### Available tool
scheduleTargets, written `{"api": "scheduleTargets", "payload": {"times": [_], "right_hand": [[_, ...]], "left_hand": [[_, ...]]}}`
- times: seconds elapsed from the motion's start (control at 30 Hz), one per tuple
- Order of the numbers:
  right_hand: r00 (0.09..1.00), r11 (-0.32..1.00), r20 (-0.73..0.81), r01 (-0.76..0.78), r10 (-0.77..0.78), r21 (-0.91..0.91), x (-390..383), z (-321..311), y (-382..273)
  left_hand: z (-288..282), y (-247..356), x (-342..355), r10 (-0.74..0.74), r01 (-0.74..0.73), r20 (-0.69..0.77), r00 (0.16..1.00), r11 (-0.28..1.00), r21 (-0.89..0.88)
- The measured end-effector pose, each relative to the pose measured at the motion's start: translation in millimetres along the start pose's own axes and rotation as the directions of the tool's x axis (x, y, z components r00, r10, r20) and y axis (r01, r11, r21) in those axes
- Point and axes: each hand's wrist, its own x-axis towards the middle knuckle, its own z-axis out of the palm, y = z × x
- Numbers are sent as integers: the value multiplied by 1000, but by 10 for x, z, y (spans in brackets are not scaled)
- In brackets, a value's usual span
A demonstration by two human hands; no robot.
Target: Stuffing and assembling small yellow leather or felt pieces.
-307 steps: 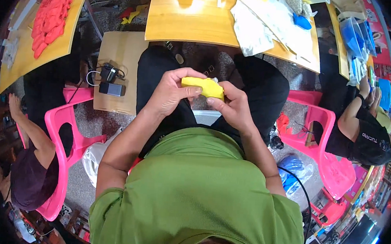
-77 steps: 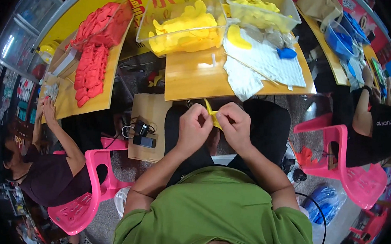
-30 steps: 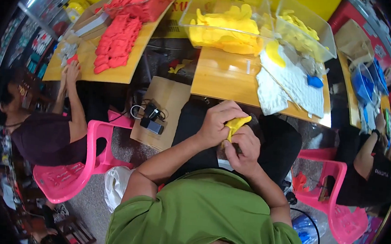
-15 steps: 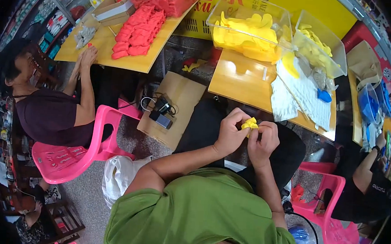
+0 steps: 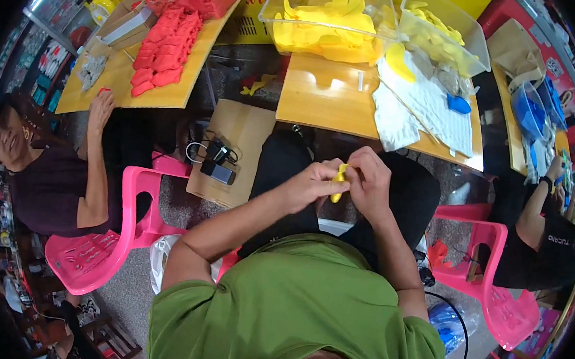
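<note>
Above my lap, both hands are closed around a small yellow soft piece (image 5: 337, 195). It looks narrow and bunched, with a thin upper end and a rounded lower part. My left hand (image 5: 311, 186) pinches it from the left, thumb across its middle. My right hand (image 5: 372, 181) has its fingertips at the upper end, and those fingers partly hide it. Beyond my knees, a clear bin (image 5: 267, 19) of yellow pieces stands on the wooden table (image 5: 319, 105). Beside it is a second clear bin (image 5: 479, 58) with more yellow pieces.
A white cloth (image 5: 389, 130), a thin stick (image 5: 409, 108) and a blue item (image 5: 459, 104) lie on my table. At left, a person (image 5: 53, 193) sits by a table of red pieces (image 5: 166, 51). Another person (image 5: 541, 247) works at right. Pink chairs (image 5: 133, 199) flank me; cardboard (image 5: 247, 130) lies on the floor.
My hands have drawn closer together, and the yellow piece now hangs narrow and upright instead of crumpled. The view has shifted; the person at left has turned the head this way.
</note>
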Motion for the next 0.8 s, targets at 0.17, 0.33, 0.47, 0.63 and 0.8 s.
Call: {"api": "scheduleTargets", "payload": {"times": [0.17, 0.33, 0.47, 0.63, 0.8], "right_hand": [[953, 936, -68, -272, 294, 225, 43, 47, -41], [999, 999, -41, 35, -34, 18, 87, 10, -227], [979, 958, -86, -160, 185, 236, -58, 119, -137], [759, 447, 32, -416, 651, 792, -108, 127, -42], [713, 396, 49, -444, 699, 803, -90, 147, -101]], "left_hand": [[-171, -80, -32, -16, -89, -169, 986, 796, -599], [-105, 38, -49, -96, -140, -337, 937, 778, -612], [-13, 87, -22, -31, -108, -255, 966, 852, -512], [58, -64, -15, 307, -328, -438, 845, 944, 29], [181, -119, 20, 142, -156, -493, 858, 988, 14]]}}
